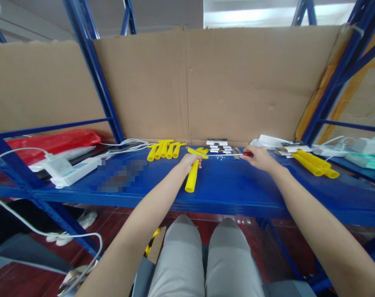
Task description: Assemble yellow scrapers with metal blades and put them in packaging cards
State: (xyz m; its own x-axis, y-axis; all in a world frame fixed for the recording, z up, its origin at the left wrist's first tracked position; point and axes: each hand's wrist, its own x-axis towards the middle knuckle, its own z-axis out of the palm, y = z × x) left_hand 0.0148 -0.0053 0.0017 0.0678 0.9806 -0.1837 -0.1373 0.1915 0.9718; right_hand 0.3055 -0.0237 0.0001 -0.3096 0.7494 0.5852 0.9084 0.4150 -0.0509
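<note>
My left hand is closed around a yellow T-shaped handle, its round tube pointing down toward the shelf's front edge. In my right hand is a screwdriver with a red grip. Its long thin shaft reaches left across to the crossbar of the handle at my left hand; whether the tip touches a screw is too small to tell. Small screws lie scattered just below the shaft. Behind them sits a stack of small white-and-black packs. More yellow pieces lie behind my left hand.
Several yellow T-shaped handles stand in a row on the blue shelf. Yellow tubes lie at the right, near white packaging. A white power strip with cables lies left. Cardboard walls off the back.
</note>
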